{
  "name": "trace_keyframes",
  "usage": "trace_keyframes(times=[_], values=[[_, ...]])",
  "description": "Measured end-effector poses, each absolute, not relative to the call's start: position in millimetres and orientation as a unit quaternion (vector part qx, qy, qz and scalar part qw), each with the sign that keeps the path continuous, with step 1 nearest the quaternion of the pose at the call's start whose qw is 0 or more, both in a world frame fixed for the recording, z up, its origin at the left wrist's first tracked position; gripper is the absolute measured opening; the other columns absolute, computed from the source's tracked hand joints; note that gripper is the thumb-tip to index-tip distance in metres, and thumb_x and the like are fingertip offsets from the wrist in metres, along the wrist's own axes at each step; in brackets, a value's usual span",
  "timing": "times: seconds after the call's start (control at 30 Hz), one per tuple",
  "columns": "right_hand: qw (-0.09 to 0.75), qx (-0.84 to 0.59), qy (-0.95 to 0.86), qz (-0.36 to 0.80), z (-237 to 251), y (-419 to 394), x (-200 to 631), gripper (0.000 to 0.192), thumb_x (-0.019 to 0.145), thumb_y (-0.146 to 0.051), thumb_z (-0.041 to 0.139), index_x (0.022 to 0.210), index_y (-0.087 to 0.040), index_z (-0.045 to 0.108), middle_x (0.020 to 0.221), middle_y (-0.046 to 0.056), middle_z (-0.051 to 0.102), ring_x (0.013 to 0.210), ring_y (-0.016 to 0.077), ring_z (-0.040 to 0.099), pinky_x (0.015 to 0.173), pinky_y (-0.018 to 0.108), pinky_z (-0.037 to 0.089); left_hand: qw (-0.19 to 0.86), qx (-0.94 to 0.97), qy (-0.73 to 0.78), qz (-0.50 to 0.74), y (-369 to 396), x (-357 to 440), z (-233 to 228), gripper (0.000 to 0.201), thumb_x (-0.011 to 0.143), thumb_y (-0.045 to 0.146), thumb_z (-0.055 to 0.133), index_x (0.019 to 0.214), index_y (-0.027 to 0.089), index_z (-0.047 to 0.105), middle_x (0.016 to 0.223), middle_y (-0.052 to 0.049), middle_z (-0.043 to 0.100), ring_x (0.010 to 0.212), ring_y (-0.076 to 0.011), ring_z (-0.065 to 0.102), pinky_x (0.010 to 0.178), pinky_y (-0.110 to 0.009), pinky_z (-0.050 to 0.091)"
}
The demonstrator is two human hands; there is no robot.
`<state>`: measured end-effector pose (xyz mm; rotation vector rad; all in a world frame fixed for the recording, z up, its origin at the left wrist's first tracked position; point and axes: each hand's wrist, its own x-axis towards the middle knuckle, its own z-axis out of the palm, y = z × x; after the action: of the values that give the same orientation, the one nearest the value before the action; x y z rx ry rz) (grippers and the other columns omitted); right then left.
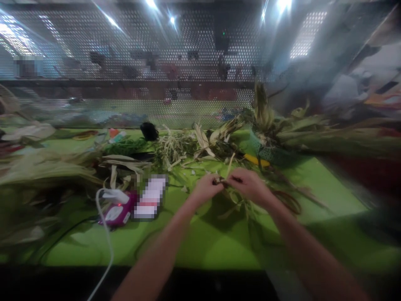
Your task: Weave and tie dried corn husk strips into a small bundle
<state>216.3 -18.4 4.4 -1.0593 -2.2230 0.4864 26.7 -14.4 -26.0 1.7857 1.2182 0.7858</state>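
Green table point(194, 246), centre: left hand point(206, 189) and right hand point(249, 184) meet, fingers closed, pinching dried husk strips point(224, 180); glue gun point(117, 209) near left edge.

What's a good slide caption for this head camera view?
Left hand and right hand pinch dried leaf strips together above a green table strewn with husks.

left hand point(205, 189) and right hand point(249, 184) meet at centre over the green table cover point(200, 242), fingertips touching thin dried leaf strips point(233, 196) between and beneath them; left of the hands, a magenta-and-white device point(117, 209) with a white cable point(105, 246) running toward the near edge; behind, a heap of dried husk strips point(175, 150); right rear, a green perforated basket point(269, 152) under long leaves point(282, 121); perforated metal screen point(140, 62) behind all
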Motion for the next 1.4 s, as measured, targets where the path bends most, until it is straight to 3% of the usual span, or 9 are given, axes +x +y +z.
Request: trace_keyframes(times=[0.23,0.47,0.93,1.07,1.2,1.4], values=[[0.298,-0.42,-0.857,0.03,7.9,-27.2,211.0,0.026,0.096,-0.03,0.052,0.074,-0.018,0.061,0.075,0.004,0.06,0.07,0.0146,0.051,0.063,0.027,0.031,0.41,0.699,0.497,0.31,-14.7,27.4,-24.9,0.018,0.074,0.031,0.057,0.068,0.015,0.061,0.06,0.004,0.053,0.059,-0.0102,0.045,0.055,-0.021,0.031],[0.256,-0.425,-0.868,0.018,9.4,-30.5,207.9,0.025,0.094,-0.028,0.054,0.072,-0.018,0.06,0.071,0.003,0.058,0.066,0.0143,0.047,0.06,0.028,0.027,0.418,0.707,0.483,0.303,-15.8,27.9,-24.1,0.017,0.074,0.031,0.057,0.068,0.015,0.06,0.06,0.003,0.051,0.059,-0.0098,0.043,0.055,-0.021,0.03],[0.236,-0.436,-0.825,0.27,7.0,-23.2,217.7,0.035,0.094,-0.035,0.052,0.063,-0.018,0.051,0.06,-0.004,0.05,0.059,0.0112,0.045,0.054,0.024,0.025,0.392,0.738,0.482,0.263,-18.2,27.5,-24.7,0.015,0.072,0.028,0.058,0.072,0.015,0.065,0.063,0.003,0.054,0.061,-0.0108,0.045,0.057,-0.023,0.031],[0.21,-0.461,-0.849,0.148,7.6,-26.0,212.1,0.031,0.093,-0.029,0.054,0.063,-0.018,0.053,0.063,-0.002,0.052,0.059,0.0119,0.044,0.055,0.027,0.022,0.381,0.746,0.479,0.262,-18.7,27.6,-24.1,0.018,0.071,0.031,0.059,0.065,0.014,0.059,0.057,0.004,0.045,0.058,-0.0095,0.039,0.055,-0.023,0.027],[0.255,-0.421,-0.87,0.021,7.1,-30.6,205.9,0.026,0.093,-0.029,0.054,0.071,-0.019,0.06,0.071,0.003,0.06,0.066,0.0147,0.047,0.06,0.028,0.027,0.378,0.747,0.472,0.276,-16.7,25.7,-26.1,0.021,0.072,0.033,0.06,0.063,0.014,0.056,0.058,0.005,0.043,0.058,-0.0089,0.037,0.053,-0.023,0.025],[0.243,-0.382,-0.892,0.004,7.7,-31.5,207.0,0.017,0.091,-0.023,0.057,0.079,-0.02,0.068,0.073,0.004,0.064,0.068,0.0167,0.052,0.062,0.03,0.028,0.409,0.75,0.442,0.273,-14.4,26.1,-31.2,0.019,0.07,0.031,0.062,0.072,0.013,0.064,0.062,0.003,0.051,0.062,-0.0102,0.041,0.056,-0.022,0.03]])
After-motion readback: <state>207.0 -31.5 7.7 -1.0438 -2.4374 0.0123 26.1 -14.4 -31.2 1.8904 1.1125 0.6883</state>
